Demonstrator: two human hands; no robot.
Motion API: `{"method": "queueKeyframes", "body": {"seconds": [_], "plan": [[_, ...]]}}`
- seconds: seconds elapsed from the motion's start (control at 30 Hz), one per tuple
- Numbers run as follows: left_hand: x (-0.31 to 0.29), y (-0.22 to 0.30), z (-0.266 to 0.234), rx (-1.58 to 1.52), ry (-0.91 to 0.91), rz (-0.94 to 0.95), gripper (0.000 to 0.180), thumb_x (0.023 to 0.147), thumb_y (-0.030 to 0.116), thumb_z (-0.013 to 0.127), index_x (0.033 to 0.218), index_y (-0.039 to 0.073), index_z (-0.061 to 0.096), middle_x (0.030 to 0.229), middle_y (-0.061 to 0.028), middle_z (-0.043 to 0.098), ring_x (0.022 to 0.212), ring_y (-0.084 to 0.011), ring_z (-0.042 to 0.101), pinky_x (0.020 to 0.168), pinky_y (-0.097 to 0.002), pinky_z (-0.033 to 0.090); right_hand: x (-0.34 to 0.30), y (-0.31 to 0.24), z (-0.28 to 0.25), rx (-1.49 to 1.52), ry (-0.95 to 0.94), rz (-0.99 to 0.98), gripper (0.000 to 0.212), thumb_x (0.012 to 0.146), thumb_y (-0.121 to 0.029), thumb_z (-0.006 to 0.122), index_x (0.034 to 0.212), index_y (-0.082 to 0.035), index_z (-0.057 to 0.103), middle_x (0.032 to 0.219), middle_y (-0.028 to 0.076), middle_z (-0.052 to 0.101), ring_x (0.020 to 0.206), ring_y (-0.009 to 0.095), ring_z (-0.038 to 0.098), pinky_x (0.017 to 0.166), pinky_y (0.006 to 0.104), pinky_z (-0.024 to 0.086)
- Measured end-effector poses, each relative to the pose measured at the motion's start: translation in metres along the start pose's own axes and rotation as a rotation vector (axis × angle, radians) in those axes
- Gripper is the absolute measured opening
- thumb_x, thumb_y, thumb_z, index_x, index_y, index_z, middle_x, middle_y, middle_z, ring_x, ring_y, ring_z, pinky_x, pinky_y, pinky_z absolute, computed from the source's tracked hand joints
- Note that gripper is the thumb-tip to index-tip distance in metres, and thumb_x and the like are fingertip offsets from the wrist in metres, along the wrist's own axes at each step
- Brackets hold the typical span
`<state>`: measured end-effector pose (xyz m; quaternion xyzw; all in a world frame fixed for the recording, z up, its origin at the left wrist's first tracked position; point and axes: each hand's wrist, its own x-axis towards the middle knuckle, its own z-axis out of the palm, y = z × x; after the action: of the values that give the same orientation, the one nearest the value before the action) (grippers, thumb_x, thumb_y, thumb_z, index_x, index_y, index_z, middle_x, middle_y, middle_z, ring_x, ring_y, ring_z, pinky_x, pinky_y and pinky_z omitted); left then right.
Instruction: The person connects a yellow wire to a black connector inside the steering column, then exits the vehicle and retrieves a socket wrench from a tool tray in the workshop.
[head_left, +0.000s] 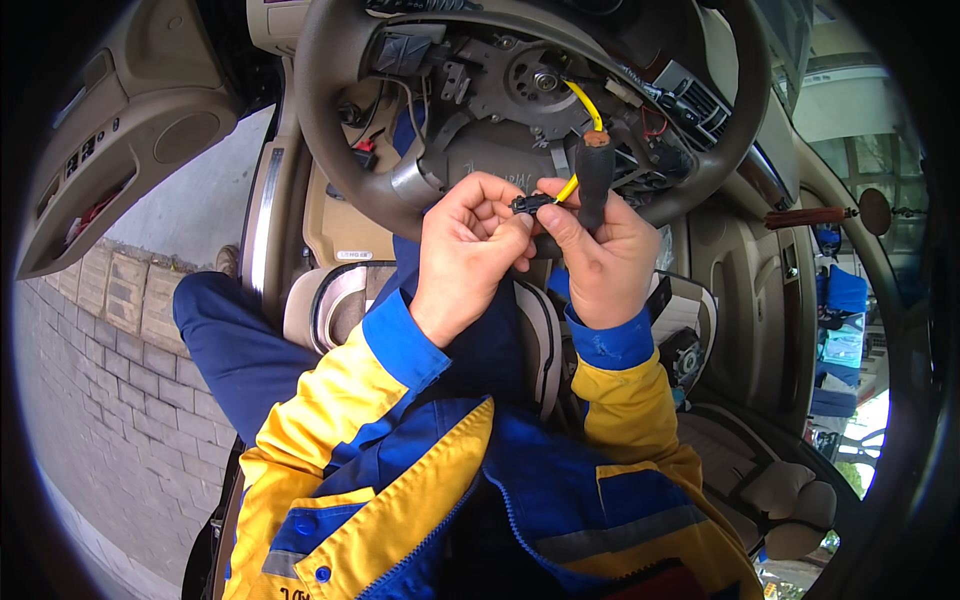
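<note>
A small black plug connector (533,203) on the end of a yellow-sleeved cable (592,105) is held in front of the steering wheel. My left hand (468,245) is closed, its thumb and fingertips pinching the connector from the left. My right hand (605,265) is closed round the cable end beside the connector, and also grips a tool with a black handle (596,180) and a brownish-orange end, which points up. The tool's lower part is hidden by the hand. The cable runs up to the hub (545,82) of the steering wheel (330,120), whose centre cover is off.
Loose wires and brackets show inside the wheel. An air vent (700,105) is to its right. The car door (140,120) stands wide open at left, over brick paving (130,370). A red-and-black object (365,150) lies behind the wheel's left side. Seats are at right.
</note>
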<state>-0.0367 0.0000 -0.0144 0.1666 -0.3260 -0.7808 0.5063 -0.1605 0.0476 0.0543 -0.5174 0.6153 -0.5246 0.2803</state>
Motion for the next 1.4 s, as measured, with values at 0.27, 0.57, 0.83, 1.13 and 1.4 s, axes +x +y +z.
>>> {"method": "queueKeyframes", "body": {"seconds": [0.27,0.57,0.83,1.13,1.4], "plan": [[0.002,-0.005,-0.001,0.167,0.052,0.119,0.023,0.092,-0.011,0.062,0.112,-0.001,0.059,0.087,-0.0003,0.063,0.073,-0.0043,0.060,0.067,-0.0194,0.051,0.001,0.010,-0.002,-0.030,0.007,-0.040,0.025,0.092,0.004,0.074,0.117,0.004,0.071,0.105,0.008,0.076,0.091,0.012,0.070,0.082,0.0253,0.058],[0.004,-0.012,-0.011,0.495,0.056,0.219,0.022,0.088,-0.011,0.065,0.109,-0.003,0.060,0.089,-0.0007,0.065,0.080,-0.0027,0.061,0.071,-0.0184,0.052,0.000,0.015,-0.001,-0.010,-0.008,-0.024,0.025,0.092,0.004,0.075,0.116,0.003,0.072,0.107,0.008,0.076,0.093,0.011,0.069,0.084,0.0249,0.057],[0.004,-0.012,-0.013,0.575,0.094,0.266,0.020,0.087,-0.008,0.069,0.105,-0.003,0.062,0.085,-0.0021,0.069,0.073,-0.0019,0.061,0.067,-0.0177,0.051,0.000,0.019,-0.001,-0.048,-0.007,-0.022,0.024,0.092,0.001,0.075,0.116,0.004,0.072,0.103,0.010,0.077,0.094,0.014,0.072,0.087,0.0263,0.056],[0.003,-0.009,-0.013,0.652,0.081,0.357,0.021,0.086,-0.005,0.073,0.104,-0.002,0.062,0.081,-0.0003,0.066,0.070,-0.0009,0.058,0.064,-0.0177,0.050,0.001,0.017,-0.005,-0.064,-0.024,-0.022,0.025,0.091,0.001,0.077,0.115,0.005,0.072,0.105,0.013,0.077,0.095,0.016,0.072,0.087,0.0270,0.056],[0.000,-0.006,-0.014,0.718,0.089,0.401,0.024,0.083,-0.002,0.075,0.103,-0.001,0.063,0.079,-0.0002,0.064,0.067,-0.0016,0.056,0.062,-0.0186,0.050,0.002,0.019,-0.005,-0.070,-0.040,-0.038,0.025,0.090,-0.001,0.079,0.114,0.003,0.073,0.104,0.010,0.077,0.093,0.014,0.071,0.085,0.0263,0.057]]}}
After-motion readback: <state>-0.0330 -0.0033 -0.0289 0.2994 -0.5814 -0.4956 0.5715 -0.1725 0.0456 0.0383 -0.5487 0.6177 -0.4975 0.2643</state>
